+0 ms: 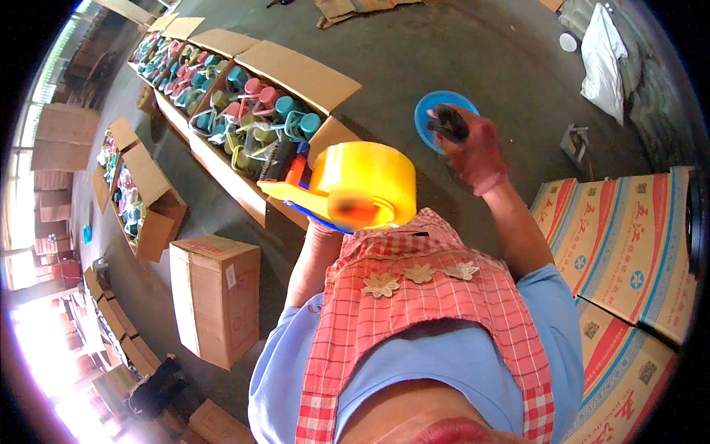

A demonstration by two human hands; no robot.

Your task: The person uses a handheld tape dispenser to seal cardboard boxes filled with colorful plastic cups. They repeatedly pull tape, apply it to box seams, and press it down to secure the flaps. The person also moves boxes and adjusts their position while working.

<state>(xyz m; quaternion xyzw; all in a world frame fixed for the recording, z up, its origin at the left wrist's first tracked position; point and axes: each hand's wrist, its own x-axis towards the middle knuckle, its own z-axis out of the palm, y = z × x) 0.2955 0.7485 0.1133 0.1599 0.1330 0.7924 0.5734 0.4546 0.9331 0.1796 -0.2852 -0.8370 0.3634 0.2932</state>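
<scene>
A tape dispenser (296, 174) with a large roll of yellow tape (366, 177) is up close, in front of my chest. My left hand (323, 228) holds it from below; the roll hides most of its fingers. Farther out on the right, my right hand (477, 152) is raised, its fingers curled round a small dark object (451, 124) whose kind I cannot make out. Behind that hand, lower down, is a round blue basin (427, 111). Beyond the dispenser stands an open carton (296, 70) filled with pink, teal and olive plastic cups with handles (255, 92), some in clear bags.
More open filled cartons (170, 111) run in a row to the far left. Another open carton (151, 177) and a closed one (214, 296) stand on the left. Printed cartons (614, 237) are stacked close on my right. A white sack (603, 59) lies at the far right.
</scene>
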